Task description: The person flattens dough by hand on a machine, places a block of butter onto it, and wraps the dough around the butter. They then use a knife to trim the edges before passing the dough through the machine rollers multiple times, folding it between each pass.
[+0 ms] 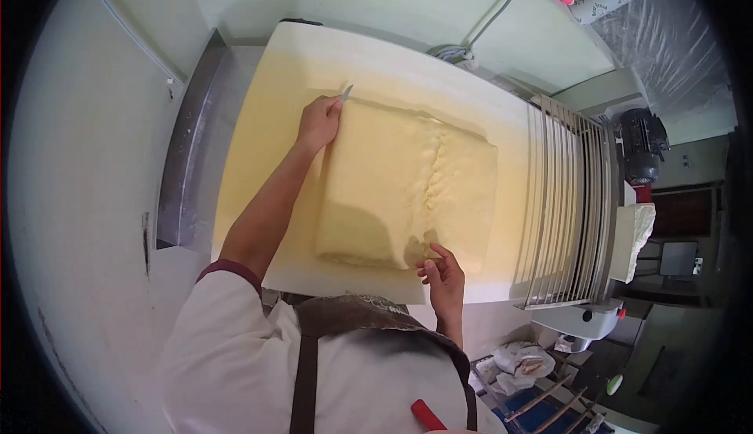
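Small blade held at the far-left corner of a pale yellow, dough-like slab [376,183].

The slab lies flat mid-counter [263,120], its puckered seam [434,171] facing up towards the right, with counter around it that probably lets both arms reach its edges; a barred metal guard [566,214] stands off to the right. The left hand [319,122] grasps the blade [347,93], its tip pointing far, seemingly to keep it off the surface. The right hand [445,277] is loosely curled, apparently unladen, at the near edge; whether it touches, I cannot tell.
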Motion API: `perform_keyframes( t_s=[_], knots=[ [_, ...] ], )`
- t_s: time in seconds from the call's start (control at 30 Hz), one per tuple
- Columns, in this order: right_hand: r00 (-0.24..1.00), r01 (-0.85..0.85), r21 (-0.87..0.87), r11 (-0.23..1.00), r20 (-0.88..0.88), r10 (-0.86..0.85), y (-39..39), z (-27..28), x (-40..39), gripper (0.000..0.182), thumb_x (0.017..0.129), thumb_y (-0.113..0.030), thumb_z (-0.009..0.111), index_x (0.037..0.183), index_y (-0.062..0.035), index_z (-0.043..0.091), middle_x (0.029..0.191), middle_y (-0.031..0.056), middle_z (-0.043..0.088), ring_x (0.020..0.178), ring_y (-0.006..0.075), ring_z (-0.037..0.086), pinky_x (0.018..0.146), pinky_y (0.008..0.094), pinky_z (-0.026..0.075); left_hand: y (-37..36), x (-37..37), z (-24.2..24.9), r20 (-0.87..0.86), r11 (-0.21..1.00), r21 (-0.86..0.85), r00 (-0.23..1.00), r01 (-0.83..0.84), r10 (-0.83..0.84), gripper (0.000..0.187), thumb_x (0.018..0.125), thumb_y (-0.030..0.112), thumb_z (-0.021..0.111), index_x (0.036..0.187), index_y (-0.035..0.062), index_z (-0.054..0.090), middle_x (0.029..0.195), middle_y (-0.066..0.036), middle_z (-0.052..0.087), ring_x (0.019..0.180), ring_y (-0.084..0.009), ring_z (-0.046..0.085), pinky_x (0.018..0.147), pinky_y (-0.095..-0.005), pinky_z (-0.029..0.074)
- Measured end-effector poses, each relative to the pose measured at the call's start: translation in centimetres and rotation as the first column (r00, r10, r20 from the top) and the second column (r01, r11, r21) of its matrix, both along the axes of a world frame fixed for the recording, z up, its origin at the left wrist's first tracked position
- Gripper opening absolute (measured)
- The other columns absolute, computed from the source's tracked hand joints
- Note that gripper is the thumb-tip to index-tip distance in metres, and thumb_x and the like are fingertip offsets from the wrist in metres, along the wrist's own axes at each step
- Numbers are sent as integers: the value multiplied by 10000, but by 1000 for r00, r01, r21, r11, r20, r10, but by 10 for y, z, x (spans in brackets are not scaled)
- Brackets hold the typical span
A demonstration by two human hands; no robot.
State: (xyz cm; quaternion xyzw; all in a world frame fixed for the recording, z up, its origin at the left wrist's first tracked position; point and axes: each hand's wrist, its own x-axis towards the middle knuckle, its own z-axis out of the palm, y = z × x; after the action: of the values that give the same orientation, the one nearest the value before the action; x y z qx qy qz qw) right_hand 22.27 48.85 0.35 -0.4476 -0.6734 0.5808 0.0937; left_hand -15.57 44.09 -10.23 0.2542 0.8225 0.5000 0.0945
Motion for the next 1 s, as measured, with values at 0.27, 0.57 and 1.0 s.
perform_keyframes(
  t_s=[0.27, 0.57, 1.0],
  knots=[
    [995, -97, 20, 995, -23, 97, -6, -1, 12, 369, 915, -123, 572, 1266, -30, 509, 866, 83, 671, 744, 118, 613, 654, 250, 487, -66, 74, 11, -16, 1000, -5, 999, 28, -29, 250, 940, 158, 484, 1100, 46, 641, 877, -183, 617, 804, -351, 601, 748, -405, 468],
    [901, -427, -23, 904, -91, 423, 5, -15, 36, 386, 914, -101, 561, 1283, -16, 488, 899, 78, 658, 776, 124, 599, 688, 247, 471, -165, 203, 26, -19, 1000, 28, 1000, 10, -9, 238, 933, 119, 494, 1099, 17, 631, 840, -180, 620, 758, -330, 598, 708, -378, 473],
    [907, -316, -29, 948, -305, 292, 55, -52, 159, 361, 988, -283, 472, 1218, -10, 525, 890, 48, 637, 825, 117, 575, 750, 261, 465, -26, 417, 52, 636, 748, 664, 545, -24, -547, 122, 949, 123, 514, 927, 22, 578, 994, -74, 607, 849, -162, 570, 789, -316, 463]
  ],
)
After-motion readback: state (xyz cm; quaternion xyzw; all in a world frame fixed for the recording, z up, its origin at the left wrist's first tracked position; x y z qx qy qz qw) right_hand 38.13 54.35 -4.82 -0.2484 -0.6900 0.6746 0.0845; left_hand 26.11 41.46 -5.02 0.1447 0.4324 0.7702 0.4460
